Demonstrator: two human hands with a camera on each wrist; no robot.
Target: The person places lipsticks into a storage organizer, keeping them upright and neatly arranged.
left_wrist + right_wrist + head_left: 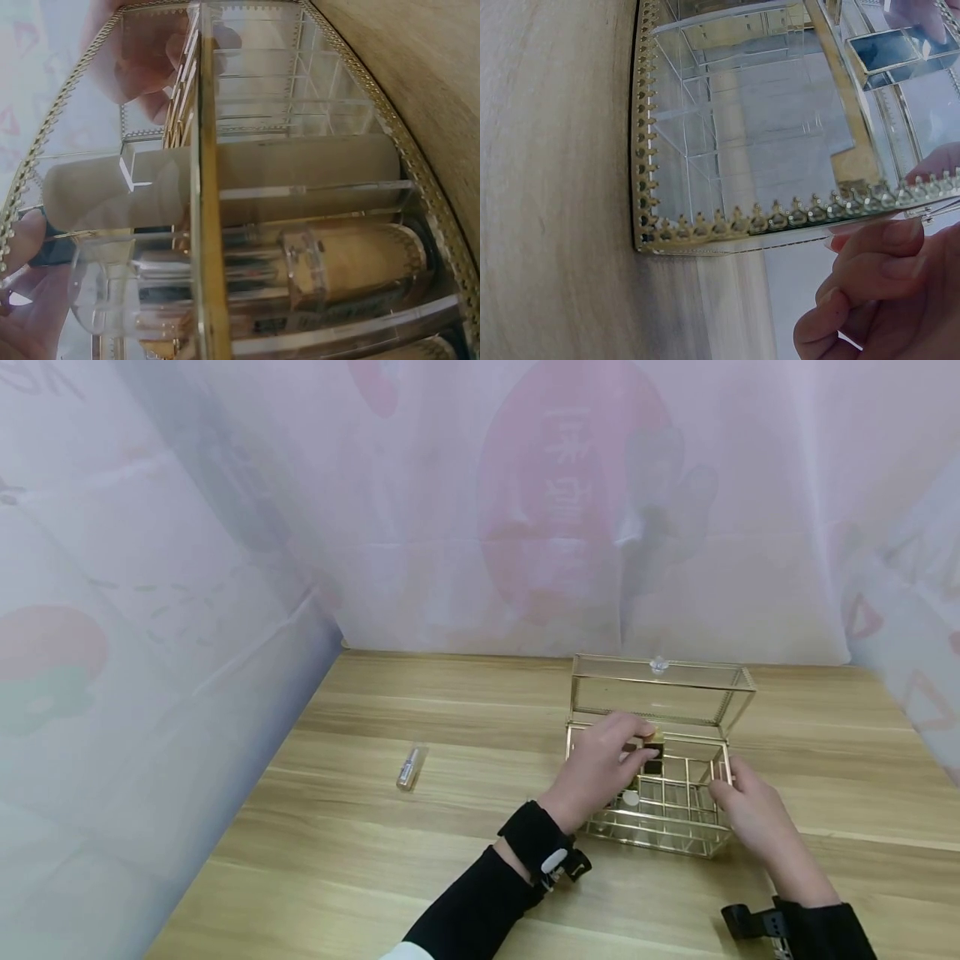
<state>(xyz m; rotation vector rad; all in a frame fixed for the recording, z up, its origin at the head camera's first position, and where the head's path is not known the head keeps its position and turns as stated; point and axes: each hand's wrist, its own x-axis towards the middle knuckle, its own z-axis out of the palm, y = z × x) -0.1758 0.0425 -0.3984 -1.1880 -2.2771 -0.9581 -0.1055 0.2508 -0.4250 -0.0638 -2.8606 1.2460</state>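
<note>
A gold-framed glass organizer box stands on the table with its lid raised at the back. My left hand reaches over its left half and pinches a small square black-and-gold lipstick tube above the dividers. In the right wrist view this tube shows dark with gold edges. At the box's right wall, my right hand holds the upper edge between thumb and fingers. Through the glass, the left wrist view shows a frosted tube and a clear-capped cosmetic bottle lying in compartments.
A small clear-capped cosmetic tube lies on the wooden table, well left of the box. Printed white cloth hangs behind the table and along both sides. The raised lid has a clear knob.
</note>
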